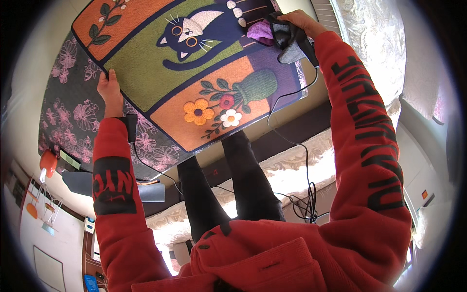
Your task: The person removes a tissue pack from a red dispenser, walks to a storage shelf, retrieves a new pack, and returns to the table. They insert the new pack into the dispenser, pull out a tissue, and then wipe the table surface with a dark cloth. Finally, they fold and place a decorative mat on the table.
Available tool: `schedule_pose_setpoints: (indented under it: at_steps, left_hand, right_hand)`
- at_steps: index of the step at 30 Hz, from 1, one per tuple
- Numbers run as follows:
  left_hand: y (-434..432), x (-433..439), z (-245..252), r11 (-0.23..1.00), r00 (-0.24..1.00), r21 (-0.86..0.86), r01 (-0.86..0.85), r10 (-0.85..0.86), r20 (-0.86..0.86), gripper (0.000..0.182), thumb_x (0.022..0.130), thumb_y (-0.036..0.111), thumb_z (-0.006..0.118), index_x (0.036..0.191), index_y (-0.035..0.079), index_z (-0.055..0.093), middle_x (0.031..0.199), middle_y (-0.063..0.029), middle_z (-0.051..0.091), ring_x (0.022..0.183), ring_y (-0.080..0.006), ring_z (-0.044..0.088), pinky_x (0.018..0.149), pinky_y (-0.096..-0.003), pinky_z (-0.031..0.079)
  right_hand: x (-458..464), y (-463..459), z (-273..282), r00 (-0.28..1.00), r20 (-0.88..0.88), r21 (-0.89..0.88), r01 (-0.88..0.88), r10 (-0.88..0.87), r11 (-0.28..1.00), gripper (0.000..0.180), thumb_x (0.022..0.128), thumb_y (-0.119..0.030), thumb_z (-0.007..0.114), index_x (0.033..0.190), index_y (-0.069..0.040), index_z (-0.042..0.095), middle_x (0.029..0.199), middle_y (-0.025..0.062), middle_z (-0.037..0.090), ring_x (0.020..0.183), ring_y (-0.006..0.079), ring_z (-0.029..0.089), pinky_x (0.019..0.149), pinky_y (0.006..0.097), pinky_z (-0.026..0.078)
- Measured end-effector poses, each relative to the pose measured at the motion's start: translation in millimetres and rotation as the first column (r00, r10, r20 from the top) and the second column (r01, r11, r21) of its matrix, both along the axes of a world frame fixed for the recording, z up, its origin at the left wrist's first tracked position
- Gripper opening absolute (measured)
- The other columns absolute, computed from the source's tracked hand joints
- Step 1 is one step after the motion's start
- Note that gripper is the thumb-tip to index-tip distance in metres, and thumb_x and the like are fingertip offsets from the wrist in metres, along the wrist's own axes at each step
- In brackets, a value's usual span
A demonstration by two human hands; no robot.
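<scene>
A mat with a cat and flower pictures (pixel 146 80) lies over a dark tablecloth with pink flowers (pixel 84 113). At the mat's left edge, my left hand (pixel 110 87) grips its border, thumb on top. Near the mat's upper right, my right hand (pixel 301 22) holds a bunched cloth, black and grey with a purple part (pixel 261 32). Parts of the fingers are hidden behind the cloth. Black devices with cables sit at both wrists.
Black cables (pixel 310 197) hang on the right and gather beside my legs. A red-orange object (pixel 48 163) and a small dark device with a screen (pixel 70 159) are at the tablecloth's left edge. A pale patterned cover (pixel 303 149) lies behind my legs. Stools (pixel 32 210) stand far left.
</scene>
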State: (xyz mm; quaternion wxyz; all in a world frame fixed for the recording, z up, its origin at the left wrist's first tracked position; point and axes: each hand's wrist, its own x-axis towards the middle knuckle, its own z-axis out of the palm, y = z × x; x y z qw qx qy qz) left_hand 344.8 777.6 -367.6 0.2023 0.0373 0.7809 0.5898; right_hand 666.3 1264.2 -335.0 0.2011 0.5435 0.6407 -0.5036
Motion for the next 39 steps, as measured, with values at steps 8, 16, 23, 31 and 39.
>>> schedule_pose_setpoints:
  at_steps: [8,16,23,31,39]
  left_hand:
    - [-1.1,4.9,8.7,0.922,0.971,-0.374,0.098,-0.172,-0.168,0.01,0.091,0.006,0.056,0.097,0.0,0.061,0.085,0.0017,0.059,0.076,-0.0071,0.048,0.07,-0.0227,0.042]
    - [2.4,10.6,-8.3,0.988,0.998,-0.153,0.012,-0.022,-0.062,0.014,0.093,0.007,0.055,0.102,-0.001,0.062,0.089,0.0008,0.064,0.079,-0.0077,0.052,0.072,-0.0242,0.044]
    - [1.0,13.4,-7.2,0.993,0.998,-0.114,0.003,-0.01,-0.059,0.015,0.093,0.007,0.055,0.104,-0.002,0.061,0.091,-0.0002,0.064,0.08,-0.0081,0.053,0.073,-0.024,0.044]
    - [0.4,15.0,-9.3,0.994,1.0,-0.108,-0.028,0.028,-0.003,0.018,0.093,0.008,0.054,0.108,-0.001,0.061,0.091,0.0002,0.064,0.08,-0.0074,0.054,0.072,-0.0232,0.044]
    - [0.4,14.8,-9.1,0.995,0.999,-0.099,-0.033,0.029,-0.039,0.017,0.093,0.005,0.055,0.108,-0.001,0.061,0.093,0.0006,0.064,0.08,-0.0068,0.054,0.071,-0.0226,0.044]
  right_hand:
    - [9.6,10.0,-12.0,0.992,-0.026,0.063,-0.118,0.12,0.991,0.036,0.075,-0.033,0.076,0.087,0.001,0.071,0.076,0.0064,0.067,0.063,0.0157,0.059,0.057,0.0349,0.046]
    - [3.1,-0.8,-0.4,0.997,-0.009,-0.029,0.074,-0.075,0.997,0.02,0.078,-0.018,0.073,0.077,0.002,0.069,0.069,0.0028,0.063,0.057,0.0135,0.056,0.053,0.0318,0.045]
    - [3.1,-1.6,-1.4,0.996,-0.048,0.008,0.07,-0.07,0.997,0.021,0.076,-0.018,0.074,0.076,0.003,0.07,0.066,0.005,0.063,0.056,0.0155,0.056,0.052,0.0331,0.043]
    - [2.3,-2.0,-3.0,0.995,-0.097,0.039,0.033,-0.029,0.999,0.018,0.077,-0.015,0.072,0.072,0.002,0.069,0.064,0.0035,0.062,0.054,0.0141,0.055,0.05,0.0316,0.042]
    - [1.2,-6.2,2.6,0.99,-0.133,0.037,0.056,-0.05,0.998,0.019,0.076,-0.014,0.07,0.074,0.004,0.07,0.064,0.0037,0.061,0.055,0.0142,0.055,0.051,0.0317,0.042]
